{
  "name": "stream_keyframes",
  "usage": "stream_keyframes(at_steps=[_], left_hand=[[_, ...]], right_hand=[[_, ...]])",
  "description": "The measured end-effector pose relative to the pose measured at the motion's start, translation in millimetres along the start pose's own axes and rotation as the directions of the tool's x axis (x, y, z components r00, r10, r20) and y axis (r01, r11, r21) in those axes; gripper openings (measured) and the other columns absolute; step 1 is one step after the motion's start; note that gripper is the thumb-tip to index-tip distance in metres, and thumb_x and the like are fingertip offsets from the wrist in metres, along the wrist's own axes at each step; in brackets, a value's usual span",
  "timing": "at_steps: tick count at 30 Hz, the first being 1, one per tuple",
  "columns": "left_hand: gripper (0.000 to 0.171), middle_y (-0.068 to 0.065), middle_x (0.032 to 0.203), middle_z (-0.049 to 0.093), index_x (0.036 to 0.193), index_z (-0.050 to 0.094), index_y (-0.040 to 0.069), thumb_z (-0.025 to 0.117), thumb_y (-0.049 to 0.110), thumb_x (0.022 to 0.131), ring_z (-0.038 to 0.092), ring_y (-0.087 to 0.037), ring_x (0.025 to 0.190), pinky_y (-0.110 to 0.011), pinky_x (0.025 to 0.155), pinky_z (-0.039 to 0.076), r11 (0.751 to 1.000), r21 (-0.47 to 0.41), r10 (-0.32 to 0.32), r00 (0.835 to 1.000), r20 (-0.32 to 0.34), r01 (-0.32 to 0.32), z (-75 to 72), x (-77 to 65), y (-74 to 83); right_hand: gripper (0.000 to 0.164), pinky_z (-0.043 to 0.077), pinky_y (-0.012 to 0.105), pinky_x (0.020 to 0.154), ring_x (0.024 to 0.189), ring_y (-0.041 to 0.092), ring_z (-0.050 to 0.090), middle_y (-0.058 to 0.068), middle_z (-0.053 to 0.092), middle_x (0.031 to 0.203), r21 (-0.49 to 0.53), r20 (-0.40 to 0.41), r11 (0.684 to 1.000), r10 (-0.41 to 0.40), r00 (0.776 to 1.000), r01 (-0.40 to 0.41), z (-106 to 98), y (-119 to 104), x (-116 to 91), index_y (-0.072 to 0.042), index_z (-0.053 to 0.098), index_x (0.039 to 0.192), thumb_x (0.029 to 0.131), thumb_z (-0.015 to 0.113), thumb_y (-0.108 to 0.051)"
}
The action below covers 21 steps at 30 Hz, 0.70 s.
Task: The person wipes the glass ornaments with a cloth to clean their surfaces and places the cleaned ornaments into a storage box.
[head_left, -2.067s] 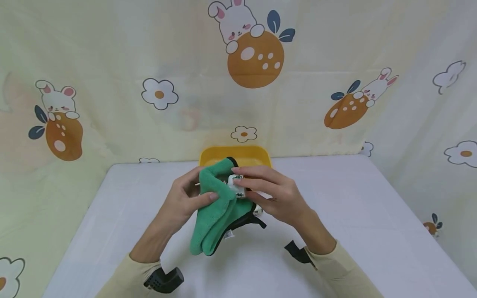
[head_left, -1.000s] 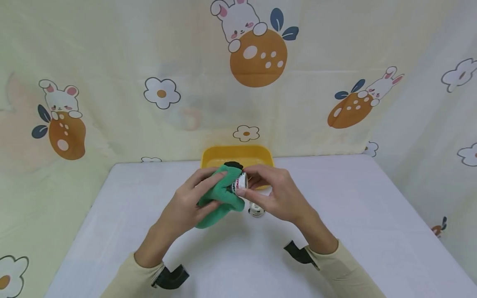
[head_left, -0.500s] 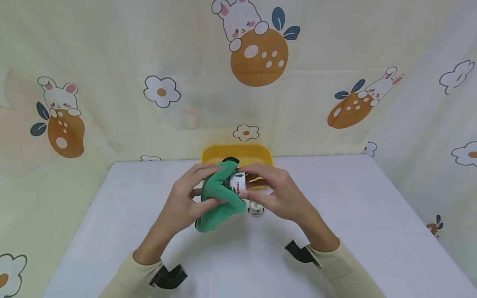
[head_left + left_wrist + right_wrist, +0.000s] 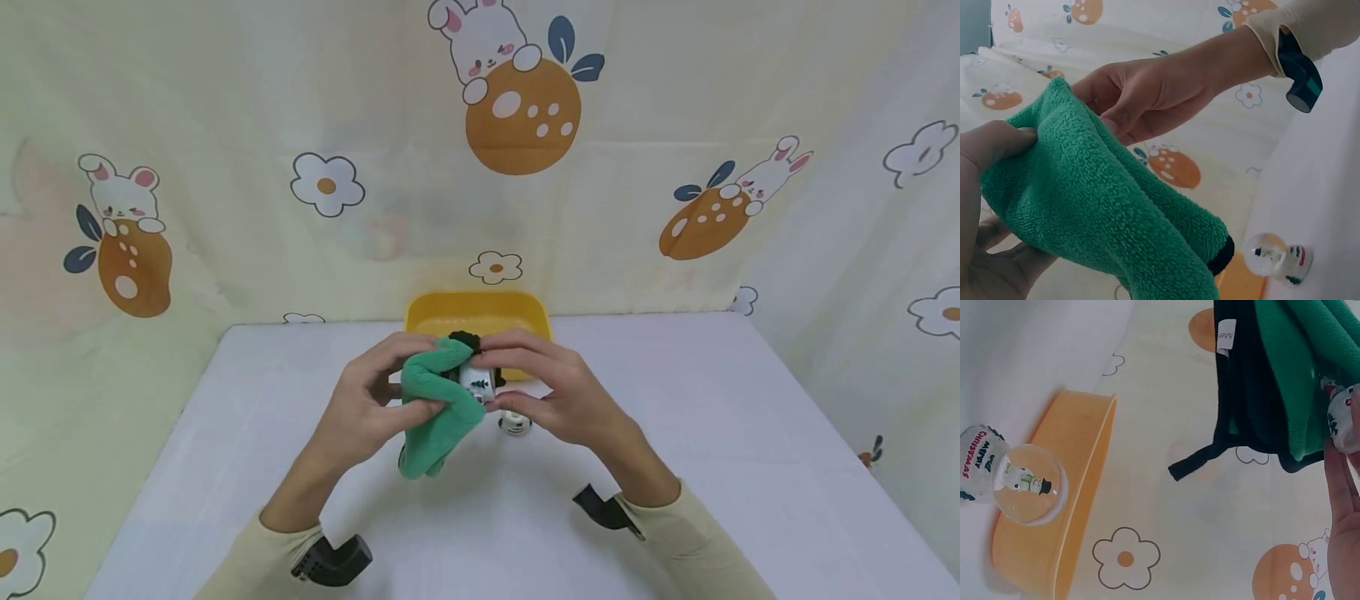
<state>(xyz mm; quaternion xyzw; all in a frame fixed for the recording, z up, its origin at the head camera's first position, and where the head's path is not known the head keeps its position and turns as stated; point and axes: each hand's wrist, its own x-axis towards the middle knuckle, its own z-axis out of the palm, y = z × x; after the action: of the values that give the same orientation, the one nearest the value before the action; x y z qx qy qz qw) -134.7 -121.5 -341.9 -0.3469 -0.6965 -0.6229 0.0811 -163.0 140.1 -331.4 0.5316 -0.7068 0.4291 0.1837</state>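
Note:
A green towel with black edging (image 4: pixel 438 387) is bunched in my left hand (image 4: pixel 367 400), thumb in front and fingers behind. The towel is wrapped about the dome end of a snow globe (image 4: pixel 477 379), whose white base with a printed tree sticks out to the right. The dome itself is hidden in the folds. My right hand (image 4: pixel 558 387) holds that base between thumb and fingers. Seen from the right wrist, the base (image 4: pixel 1342 422) rests against my fingers. In the left wrist view the towel (image 4: pixel 1104 194) covers the globe.
Another snow globe (image 4: pixel 1029 481), with a snowman inside and "Merry Christmas" on its base, stands on the white table (image 4: pixel 637 417) just below my hands. Behind it, near the patterned curtain (image 4: pixel 375 250), sits a yellow tray (image 4: pixel 476 307).
The globe's base has turned in my right fingers, its lettering giving way to the tree print. My left hand has shifted its hold, and the towel hangs differently around the dome.

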Motion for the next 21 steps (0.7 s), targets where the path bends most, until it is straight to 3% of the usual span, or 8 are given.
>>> stream_keyframes(at_steps=[11, 15, 21], left_hand=[[0.050, -0.006, 0.128, 0.062, 0.133, 0.055, -0.007, 0.070, -0.014, 0.085, 0.064, -0.023, 0.109, -0.042, 0.089, 0.061, 0.986, -0.169, 0.001, 1.000, -0.005, -0.002, 0.1, -1.9, -3.2], [0.054, -0.005, 0.130, 0.061, 0.135, 0.053, -0.008, 0.072, -0.014, 0.085, 0.066, -0.023, 0.108, -0.041, 0.090, 0.060, 0.986, -0.170, -0.006, 1.000, -0.018, 0.003, 1.0, -3.7, -3.7], [0.054, -0.007, 0.131, 0.060, 0.136, 0.054, -0.005, 0.075, -0.010, 0.086, 0.066, -0.026, 0.109, -0.041, 0.089, 0.060, 0.991, -0.131, 0.000, 0.999, -0.049, -0.007, 3.9, -4.7, -3.2]], right_hand=[[0.025, 0.056, 0.028, 0.098, 0.120, 0.026, 0.062, 0.014, 0.066, 0.126, 0.015, -0.064, 0.990, -0.136, 0.989, 0.138, 1.6, 2.5, 2.8, -0.004, 0.069, 0.119, 0.096, 0.069, -0.013], [0.020, 0.056, 0.028, 0.097, 0.121, 0.026, 0.062, 0.015, 0.066, 0.125, 0.039, -0.109, 0.986, -0.160, 0.981, 0.165, 2.3, 1.8, 4.2, -0.002, 0.069, 0.116, 0.098, 0.067, -0.011], [0.024, 0.057, 0.028, 0.096, 0.121, 0.027, 0.062, 0.017, 0.065, 0.125, 0.052, -0.157, 0.989, -0.126, 0.980, 0.135, 3.4, 2.6, 2.9, 0.000, 0.068, 0.115, 0.096, 0.070, -0.013]])
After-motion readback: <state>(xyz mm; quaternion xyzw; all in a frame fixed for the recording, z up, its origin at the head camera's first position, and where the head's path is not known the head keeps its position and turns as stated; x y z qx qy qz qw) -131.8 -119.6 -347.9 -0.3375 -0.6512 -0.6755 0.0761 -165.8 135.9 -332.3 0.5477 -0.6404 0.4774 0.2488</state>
